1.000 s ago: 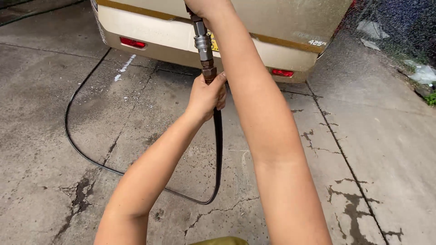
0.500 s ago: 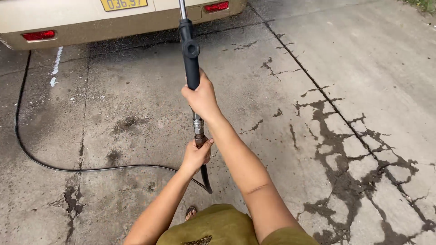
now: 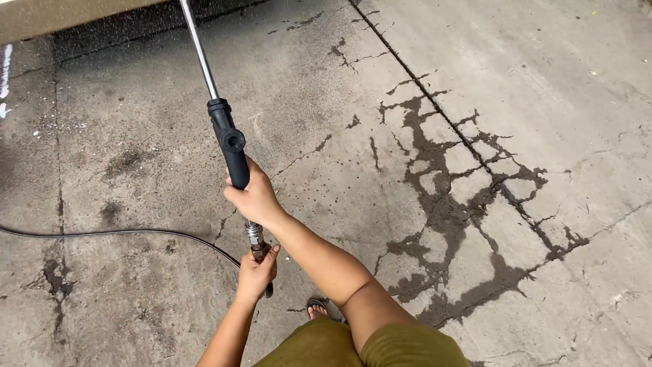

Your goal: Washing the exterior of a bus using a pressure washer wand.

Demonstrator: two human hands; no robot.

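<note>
My right hand (image 3: 255, 197) grips the black handle of a pressure-washer wand (image 3: 227, 139). Its metal lance (image 3: 198, 49) runs up and away toward the beige vehicle (image 3: 61, 12) at the top left, with fine spray around the tip. Below, my left hand (image 3: 256, 274) holds the wand's metal hose fitting (image 3: 255, 238), where the black hose joins.
The black hose (image 3: 115, 233) trails left across the cracked concrete floor (image 3: 475, 170). Dark wet cracks spread on the right. My foot in a sandal (image 3: 316, 309) stands just below my hands, above my olive-green shorts (image 3: 353, 343).
The view has tilted down and to the right, so the vehicle has almost left the top edge. My hands now sit lower in view and keep the same grip on the wand.
</note>
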